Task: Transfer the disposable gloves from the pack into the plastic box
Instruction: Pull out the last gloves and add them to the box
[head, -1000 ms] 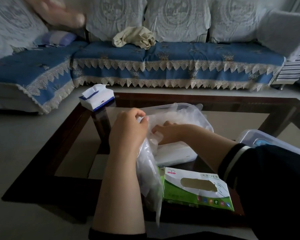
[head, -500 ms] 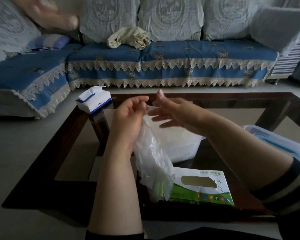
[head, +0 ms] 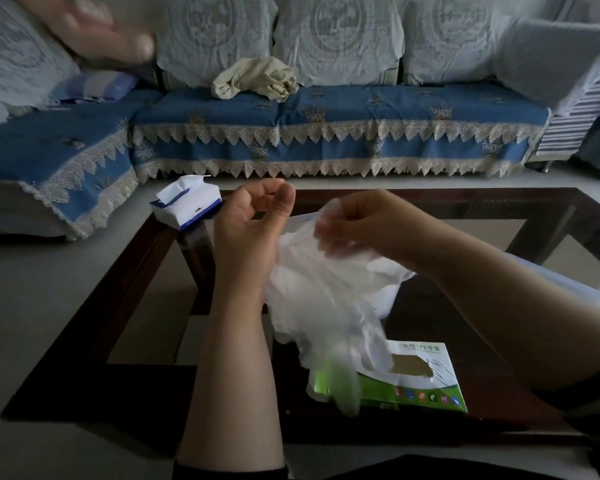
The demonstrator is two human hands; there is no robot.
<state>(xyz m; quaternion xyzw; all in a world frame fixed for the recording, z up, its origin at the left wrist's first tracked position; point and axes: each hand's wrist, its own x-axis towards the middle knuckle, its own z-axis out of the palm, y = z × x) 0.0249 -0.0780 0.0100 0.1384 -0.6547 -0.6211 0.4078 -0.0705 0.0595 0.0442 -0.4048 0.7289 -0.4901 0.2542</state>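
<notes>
Clear plastic gloves (head: 326, 299) hang in a bunch above the table (head: 125, 282), w/ the right hand (head: 364, 223) pinching their top edge, fingers curled. Left hand (head: 253, 220) is just beside, fingers loosely curled; can't tell if it grips the gloves. Lower glove ends dangle over the green pack (head: 426, 386), lying on the table near the person. Plastic box (head: 388, 292) sits behind the gloves, mostly hidden. Tissue pack (head: 187, 206) at the table's far-left corner.
</notes>
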